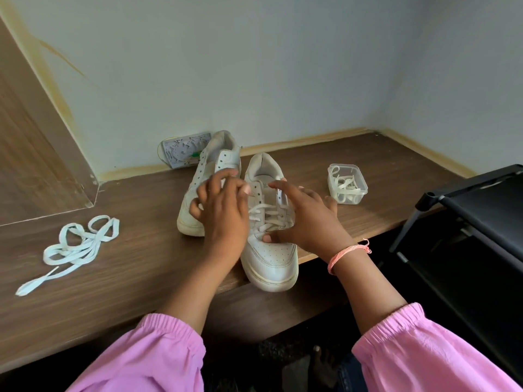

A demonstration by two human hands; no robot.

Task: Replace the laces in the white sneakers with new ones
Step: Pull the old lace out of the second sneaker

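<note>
The sneaker in front of you (268, 222) sits on the tabletop (127, 250) with its toe toward you, just over the front edge. A white lace (264, 215) crosses its lower eyelets, while the upper eyelets stand bare. Your right hand (307, 219) lies over the right side of this shoe, fingers spread and fairly straight, thumb pressed on the vamp below the lacing; it grasps nothing that you can see. Your left hand (220, 205) hovers at the shoe's left side with its fingers curled, and the blur there hides whether it pinches the lace, so you cannot tell if it holds anything.

The second sneaker (208, 176) stands just beside the first, to its left and a little farther back, its eyelets bare, partly covered by your left hand. A loose pale lace (73, 250) lies in loops on the tabletop well to the left. To the right of the shoes, near the wall, a small clear plastic tub (347, 183) holds coiled white laces. Behind the second sneaker a flat patterned packet (184, 151) leans against the wall. You wear pink sleeves (158, 357) and a pink thread band (343, 254) on the right wrist. A black rack (475, 210) stands at the right edge.
</note>
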